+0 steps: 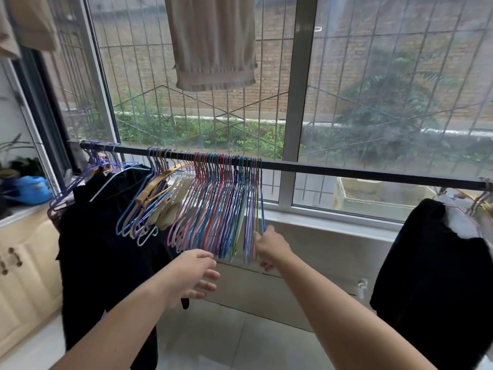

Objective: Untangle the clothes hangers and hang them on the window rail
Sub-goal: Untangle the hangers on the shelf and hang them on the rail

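We are touching the right edge of the hangers [224, 206] bunched on the rail [346, 172] with our right hand [269, 247], fingers hidden, left hand [192, 276] hanging loose and empty nearby, judging them light, springy, best lifted by the hooks.

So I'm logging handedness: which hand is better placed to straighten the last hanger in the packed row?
The right hand: it already touches the blue end hanger of the colourful hangers on the rail. The left hand hovers lower, open, holding nothing.
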A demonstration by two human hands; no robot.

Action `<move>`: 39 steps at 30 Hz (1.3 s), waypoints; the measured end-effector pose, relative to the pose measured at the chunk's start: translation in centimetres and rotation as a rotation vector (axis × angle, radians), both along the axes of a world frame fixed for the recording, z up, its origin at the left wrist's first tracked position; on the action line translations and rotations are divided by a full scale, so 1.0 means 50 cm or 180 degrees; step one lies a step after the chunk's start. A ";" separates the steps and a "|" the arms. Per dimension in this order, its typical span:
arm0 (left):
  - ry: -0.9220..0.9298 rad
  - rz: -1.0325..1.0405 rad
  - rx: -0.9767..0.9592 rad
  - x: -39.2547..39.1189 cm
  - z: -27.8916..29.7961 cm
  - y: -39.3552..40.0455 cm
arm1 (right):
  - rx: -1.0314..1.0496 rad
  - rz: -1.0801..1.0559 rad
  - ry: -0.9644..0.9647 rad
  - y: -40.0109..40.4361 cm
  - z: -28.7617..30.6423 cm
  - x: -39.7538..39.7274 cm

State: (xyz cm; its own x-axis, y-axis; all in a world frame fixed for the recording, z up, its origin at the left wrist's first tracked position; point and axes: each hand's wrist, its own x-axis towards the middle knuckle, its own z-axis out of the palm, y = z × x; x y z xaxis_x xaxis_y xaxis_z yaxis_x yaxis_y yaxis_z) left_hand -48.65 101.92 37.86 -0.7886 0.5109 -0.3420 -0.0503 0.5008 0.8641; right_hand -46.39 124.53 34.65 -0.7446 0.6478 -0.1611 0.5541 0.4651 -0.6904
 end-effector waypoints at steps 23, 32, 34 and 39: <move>-0.1312 -0.1406 -0.0492 0.458 -0.397 -0.139 | -0.1701 -0.2377 0.0292 -0.304 -0.466 0.762; -0.2156 -0.1891 -0.1171 0.733 -0.563 -0.328 | -0.2272 -0.3338 -0.0830 -0.657 -0.652 1.194; -0.2160 -0.1883 -0.1269 0.765 -0.576 -0.347 | -0.2231 -0.3558 -0.0931 -0.686 -0.678 1.272; -0.2067 -0.1666 -0.1400 0.864 -0.608 -0.375 | -0.1957 -0.3346 -0.1587 -0.755 -0.727 1.460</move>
State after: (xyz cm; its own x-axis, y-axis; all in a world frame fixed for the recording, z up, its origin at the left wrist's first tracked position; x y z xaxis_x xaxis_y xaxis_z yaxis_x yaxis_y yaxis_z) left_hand -5.46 83.18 7.46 -0.0827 0.4667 -0.8805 -0.1319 0.8707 0.4738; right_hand 26.60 86.79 -1.70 0.2915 0.6005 -0.7446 0.7116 -0.6563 -0.2508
